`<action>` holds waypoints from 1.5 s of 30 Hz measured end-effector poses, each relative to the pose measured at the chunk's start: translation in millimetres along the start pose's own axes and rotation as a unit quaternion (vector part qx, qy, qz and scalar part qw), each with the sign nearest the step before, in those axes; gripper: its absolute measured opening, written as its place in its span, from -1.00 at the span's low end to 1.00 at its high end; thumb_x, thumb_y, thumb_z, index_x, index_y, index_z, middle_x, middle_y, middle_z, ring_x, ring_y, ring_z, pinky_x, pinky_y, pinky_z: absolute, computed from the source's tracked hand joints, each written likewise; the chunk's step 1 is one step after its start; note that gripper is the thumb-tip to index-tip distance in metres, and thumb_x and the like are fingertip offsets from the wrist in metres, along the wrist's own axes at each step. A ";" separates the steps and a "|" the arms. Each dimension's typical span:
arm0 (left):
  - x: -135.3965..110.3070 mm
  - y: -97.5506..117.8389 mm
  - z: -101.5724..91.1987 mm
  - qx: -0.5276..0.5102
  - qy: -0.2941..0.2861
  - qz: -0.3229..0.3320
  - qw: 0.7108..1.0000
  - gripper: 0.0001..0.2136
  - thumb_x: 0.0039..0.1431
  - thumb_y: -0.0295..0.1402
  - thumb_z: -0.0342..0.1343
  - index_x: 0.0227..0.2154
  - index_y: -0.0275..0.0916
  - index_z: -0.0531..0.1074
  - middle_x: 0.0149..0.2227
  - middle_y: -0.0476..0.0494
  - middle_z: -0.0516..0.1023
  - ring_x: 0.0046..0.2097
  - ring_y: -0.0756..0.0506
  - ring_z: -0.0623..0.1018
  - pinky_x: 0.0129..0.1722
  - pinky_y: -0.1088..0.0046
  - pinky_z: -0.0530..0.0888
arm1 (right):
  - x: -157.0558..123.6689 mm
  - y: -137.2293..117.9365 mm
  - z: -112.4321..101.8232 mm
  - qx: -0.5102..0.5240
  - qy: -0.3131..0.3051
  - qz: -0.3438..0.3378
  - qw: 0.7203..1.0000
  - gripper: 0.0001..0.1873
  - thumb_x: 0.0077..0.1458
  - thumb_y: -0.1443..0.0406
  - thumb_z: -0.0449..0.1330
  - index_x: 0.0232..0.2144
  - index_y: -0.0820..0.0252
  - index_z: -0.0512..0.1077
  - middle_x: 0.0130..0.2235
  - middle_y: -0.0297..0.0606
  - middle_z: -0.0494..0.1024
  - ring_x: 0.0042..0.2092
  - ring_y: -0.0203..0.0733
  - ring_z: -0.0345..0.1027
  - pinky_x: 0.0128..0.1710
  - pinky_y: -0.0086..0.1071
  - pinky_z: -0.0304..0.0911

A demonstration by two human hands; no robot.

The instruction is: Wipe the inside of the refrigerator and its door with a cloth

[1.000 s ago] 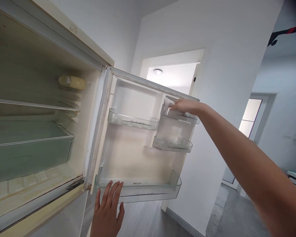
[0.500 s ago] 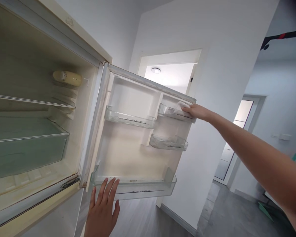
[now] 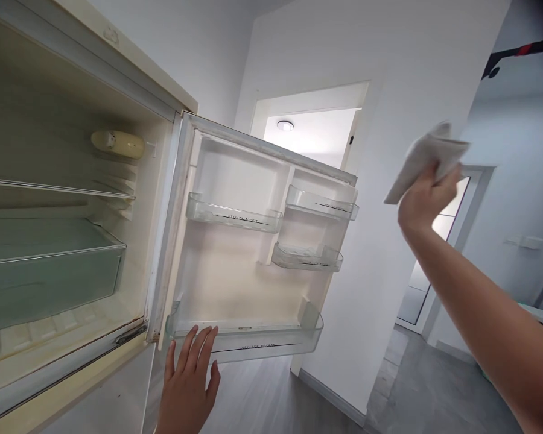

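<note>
My right hand (image 3: 428,196) is raised to the right of the open fridge door (image 3: 235,271), its fingers closed on a folded whitish cloth (image 3: 423,160). Hand and cloth are apart from the door. At the door's lower left, my left hand (image 3: 190,374) has its fingers spread at the clear bottom door shelf (image 3: 271,346); whether it presses on the shelf I cannot tell. Higher on the door sit a left clear shelf (image 3: 235,217), an upper right shelf (image 3: 321,202) and a lower right shelf (image 3: 308,258).
The fridge interior (image 3: 154,175) stands open on the left, with a glass shelf (image 3: 58,188), a greenish clear drawer (image 3: 49,283) and a yellowed lamp cover (image 3: 117,144). Behind the door are a white wall (image 3: 389,120) and a doorway. Grey floor (image 3: 425,386) lies at the lower right.
My right hand has left the upper right door shelf and moved up and right, carrying the cloth. The left hand has stayed nearly in place.
</note>
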State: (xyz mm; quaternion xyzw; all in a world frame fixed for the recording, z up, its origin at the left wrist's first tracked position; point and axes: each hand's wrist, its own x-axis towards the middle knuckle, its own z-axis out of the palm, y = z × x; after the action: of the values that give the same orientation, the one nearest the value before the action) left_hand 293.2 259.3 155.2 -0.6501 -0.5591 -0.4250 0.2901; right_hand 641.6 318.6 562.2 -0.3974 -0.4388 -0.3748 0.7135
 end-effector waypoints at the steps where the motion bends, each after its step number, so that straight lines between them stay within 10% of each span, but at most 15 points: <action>1: 0.1 -0.2 -0.2 -0.001 -0.002 -0.003 1.000 -0.39 0.09 -0.39 0.00 0.24 -0.12 0.08 0.12 -0.06 0.46 0.25 -0.16 0.26 0.36 0.15 -0.20 | -9.5 1.7 1.4 -0.008 -0.054 -0.013 0.998 -0.60 0.22 0.23 -0.14 -0.02 0.27 0.32 -0.07 0.10 0.47 -0.05 0.01 0.33 -0.07 -0.22 0.17; 4: 0.9 -0.5 -1.8 -0.005 -0.002 -0.010 1.000 -0.42 0.08 -0.39 0.01 0.22 -0.13 0.12 0.11 -0.08 0.46 0.26 -0.17 0.24 0.36 0.15 -0.19 | -35.4 5.4 10.5 -0.039 -0.250 -0.029 0.967 -0.61 0.17 0.24 -0.10 -0.03 0.20 0.37 -0.13 0.00 0.50 -0.11 0.02 0.33 -0.11 -0.21 0.18; 7: 2.2 -1.1 -4.2 0.003 -0.003 -0.003 1.000 -0.46 0.09 -0.38 0.01 0.19 -0.14 0.17 0.10 -0.07 0.47 0.24 -0.15 0.27 0.36 0.16 -0.21 | -53.3 6.0 17.7 -0.018 -0.319 0.001 0.947 -0.58 0.16 0.19 -0.11 -0.01 0.15 0.36 -0.07 -0.10 0.50 -0.08 0.04 0.33 -0.10 -0.19 0.18; 16: 2.6 3.3 -3.4 -0.005 -0.006 -0.020 1.000 -0.51 0.09 -0.39 0.02 0.14 -0.19 0.23 0.07 -0.11 0.49 0.23 -0.17 0.27 0.35 0.13 -0.19 | -77.3 -17.4 21.8 0.020 -0.243 0.093 0.965 -0.63 0.16 0.20 -0.18 -0.20 0.13 0.37 -0.15 -0.14 0.48 -0.09 -0.03 0.32 -0.11 -0.24 0.21; 25: 4.9 3.0 -7.0 0.020 -0.001 0.003 1.000 -0.51 0.09 -0.40 0.02 0.13 -0.21 0.25 0.07 -0.08 0.49 0.21 -0.16 0.28 0.36 0.16 -0.23 | -107.2 -46.6 59.8 -0.017 -0.096 0.071 0.993 -0.54 0.18 0.29 -0.26 -0.07 0.13 0.37 -0.19 -0.06 0.46 -0.01 0.11 0.28 0.07 0.13 0.05; 37: 7.3 0.5 -9.2 0.033 0.004 0.021 0.999 -0.53 0.09 -0.42 0.01 0.12 -0.20 0.27 0.06 -0.04 0.51 0.19 -0.15 0.31 0.36 0.17 -0.23 | -148.0 -79.0 70.4 0.028 -0.020 -0.162 0.986 -0.52 0.19 0.38 -0.18 0.11 0.20 0.27 0.10 -0.14 0.44 0.24 -0.09 0.14 0.25 0.02 -0.02; 45: 9.3 -2.1 -14.7 0.044 0.003 0.033 0.998 -0.53 0.08 -0.42 0.01 0.11 -0.18 0.28 0.04 -0.01 0.53 0.16 -0.12 0.35 0.35 0.22 -0.25 | -139.5 -63.7 59.4 0.055 -0.285 -0.443 0.848 -0.39 0.16 0.36 -0.10 0.28 0.16 0.09 0.29 -0.24 0.18 0.35 -0.11 -0.12 0.32 -0.04 -0.08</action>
State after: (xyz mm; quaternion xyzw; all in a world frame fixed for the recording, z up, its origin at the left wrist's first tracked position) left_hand 288.0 251.7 170.1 -0.6533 -0.5546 -0.3924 0.3341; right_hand 519.3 372.0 466.2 -0.2107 -0.7724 -0.4961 0.3360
